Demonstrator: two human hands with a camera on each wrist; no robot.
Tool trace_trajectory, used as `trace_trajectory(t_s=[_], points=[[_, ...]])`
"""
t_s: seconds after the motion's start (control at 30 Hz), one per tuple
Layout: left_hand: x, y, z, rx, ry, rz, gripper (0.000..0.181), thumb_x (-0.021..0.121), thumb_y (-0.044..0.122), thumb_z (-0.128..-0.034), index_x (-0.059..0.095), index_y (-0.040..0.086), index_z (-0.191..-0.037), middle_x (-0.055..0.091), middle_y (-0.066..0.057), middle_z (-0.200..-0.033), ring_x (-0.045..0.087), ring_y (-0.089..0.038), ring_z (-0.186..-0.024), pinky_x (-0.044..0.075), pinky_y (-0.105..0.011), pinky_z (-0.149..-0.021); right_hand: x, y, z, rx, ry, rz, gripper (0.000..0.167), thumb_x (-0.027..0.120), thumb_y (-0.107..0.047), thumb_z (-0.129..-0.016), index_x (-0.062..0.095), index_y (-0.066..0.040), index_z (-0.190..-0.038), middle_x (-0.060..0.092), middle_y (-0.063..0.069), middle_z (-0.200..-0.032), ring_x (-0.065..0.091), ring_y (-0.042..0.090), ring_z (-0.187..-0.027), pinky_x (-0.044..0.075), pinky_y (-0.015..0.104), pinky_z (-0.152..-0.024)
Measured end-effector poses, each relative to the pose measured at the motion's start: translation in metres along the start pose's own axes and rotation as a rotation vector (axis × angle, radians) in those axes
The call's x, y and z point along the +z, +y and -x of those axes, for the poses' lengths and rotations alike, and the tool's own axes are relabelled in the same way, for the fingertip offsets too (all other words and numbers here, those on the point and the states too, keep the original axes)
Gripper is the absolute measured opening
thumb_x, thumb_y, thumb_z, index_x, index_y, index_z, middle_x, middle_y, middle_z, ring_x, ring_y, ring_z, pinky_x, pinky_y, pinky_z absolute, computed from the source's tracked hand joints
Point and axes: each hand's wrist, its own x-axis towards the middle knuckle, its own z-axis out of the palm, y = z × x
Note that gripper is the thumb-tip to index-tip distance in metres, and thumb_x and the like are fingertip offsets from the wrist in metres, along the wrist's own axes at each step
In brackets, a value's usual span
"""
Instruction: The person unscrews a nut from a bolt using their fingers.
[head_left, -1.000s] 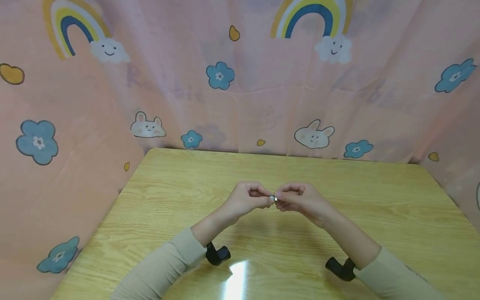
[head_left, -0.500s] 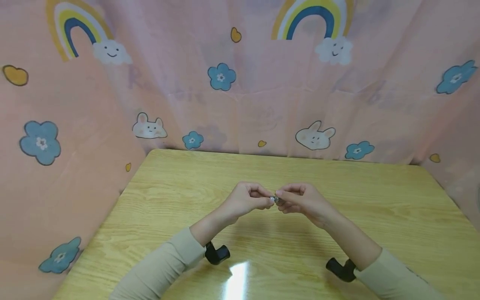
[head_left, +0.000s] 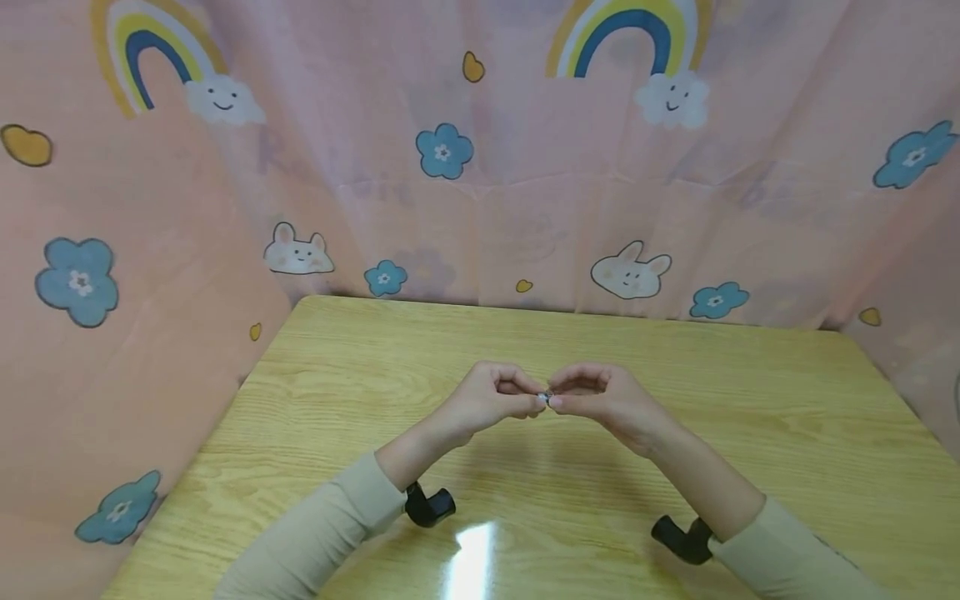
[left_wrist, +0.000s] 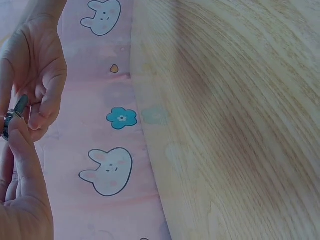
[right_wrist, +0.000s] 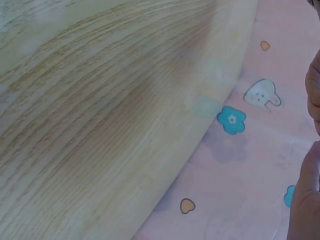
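Note:
Between the fingertips of both hands, above the table, is a small metal bolt [left_wrist: 21, 104] with a threaded shank. A shiny wider ring that looks like a nut [left_wrist: 9, 121] sits on it, partly hidden by fingers. My left hand [head_left: 487, 402] pinches the bolt's end between thumb and index finger. From the other side, my right hand [head_left: 611, 406] pinches at the nut with thumb and curled fingers. The shank points toward the right palm in the left wrist view. Only parts of both hands show at the right wrist view's edge, and the bolt is out of sight there.
Beneath the hands is a wood-grain table [head_left: 360, 367], with a bright light reflection [head_left: 470, 558] near its front. A pink printed curtain [head_left: 517, 208] hangs behind and beside it. Black wrist mounts [head_left: 430, 505] stick out below both forearms.
My right thumb has moved down and my right fingers have turned about the small metal piece. My left hand keeps its pinch almost in place.

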Motion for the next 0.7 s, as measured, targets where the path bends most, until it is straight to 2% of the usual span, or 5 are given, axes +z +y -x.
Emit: trace_trajectory(t_s=[0.1,0.23,0.37,0.53,0.7], points=[[-0.0006,0.0003,0.0002,-0.004,0.006,-0.014,0.017,0.066,0.008,-0.0858,0.067,-0.004,-0.097,0.069,-0.007,-0.085,0.064,-0.014,-0.076,0.053,-0.038,-0.079,0.0018,-0.0028,-0.0012,0.007,-0.003,-0.011,0.03,0.062,-0.015,-0.091,0.055,0.008,-0.108,0.064,0.004,-0.092,0.063,0.017,-0.084,0.051,0.03,-0.082],[-0.001,0.002,0.0004,-0.001,0.005,-0.02,0.017,0.066,0.009,-0.0856,0.066,-0.004,-0.097,0.069,-0.007,-0.085,0.065,-0.015,-0.077,0.053,-0.034,-0.077,0.0025,-0.0049,-0.0016,0.025,-0.012,-0.022,0.02,0.058,-0.017,-0.093,0.059,0.002,-0.1,0.066,0.004,-0.084,0.064,0.014,-0.075,0.054,0.03,-0.076],[-0.0014,0.0031,0.0004,0.005,-0.002,-0.013,0.016,0.066,0.008,-0.0856,0.066,-0.004,-0.097,0.069,-0.007,-0.084,0.064,-0.015,-0.078,0.053,-0.033,-0.077,0.002,-0.005,-0.0001,-0.001,-0.03,-0.001,0.012,0.062,-0.014,-0.091,0.061,-0.003,-0.097,0.067,0.005,-0.086,0.065,0.015,-0.078,0.053,0.031,-0.078],[-0.002,0.0035,0.0021,0.017,-0.012,-0.006,0.016,0.065,0.006,-0.086,0.065,-0.005,-0.097,0.068,-0.006,-0.084,0.064,-0.014,-0.077,0.053,-0.034,-0.077,0.0013,-0.0059,0.0021,-0.035,-0.013,0.042,0.019,0.066,-0.01,-0.087,0.06,-0.001,-0.103,0.065,0.004,-0.094,0.064,0.018,-0.087,0.05,0.031,-0.083],[-0.0016,0.0039,0.0026,0.005,0.003,-0.004,0.016,0.066,0.006,-0.0855,0.066,-0.005,-0.097,0.068,-0.006,-0.084,0.064,-0.014,-0.076,0.053,-0.033,-0.076,0.0032,-0.009,0.0027,-0.005,0.01,0.024,0.021,0.059,-0.018,-0.093,0.06,0.001,-0.101,0.065,0.005,-0.088,0.065,0.017,-0.08,0.053,0.03,-0.078]])
